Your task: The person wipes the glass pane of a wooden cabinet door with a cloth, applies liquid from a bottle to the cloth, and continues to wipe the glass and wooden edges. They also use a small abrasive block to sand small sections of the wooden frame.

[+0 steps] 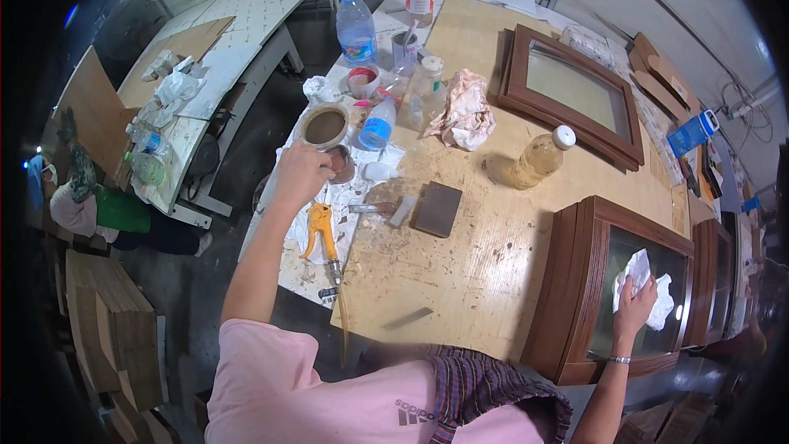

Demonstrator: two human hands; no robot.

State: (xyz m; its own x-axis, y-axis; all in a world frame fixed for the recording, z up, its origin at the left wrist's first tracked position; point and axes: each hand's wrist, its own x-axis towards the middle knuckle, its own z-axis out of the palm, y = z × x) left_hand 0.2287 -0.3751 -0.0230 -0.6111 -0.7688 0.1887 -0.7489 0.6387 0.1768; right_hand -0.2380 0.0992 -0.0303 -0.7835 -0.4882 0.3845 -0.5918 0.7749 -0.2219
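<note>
My left hand reaches to the table's left side, its fingers drawn together at the rim of a small reddish-brown container. Whatever those fingers grip is hidden. Just beyond stands a round tub of brown liquid. My right hand is closed on a crumpled white cloth, held against the glass of a brown wooden frame at the right. Below my left hand lies a yellow air blow gun with its hose. A dark rectangular block and a small brush-like tool lie nearby.
A capped bottle of yellowish liquid stands mid-table beside a stained crumpled cloth. Another glazed frame lies at the back right. Several bottles, including a large blue one, line the far left. A co-worker is at the left.
</note>
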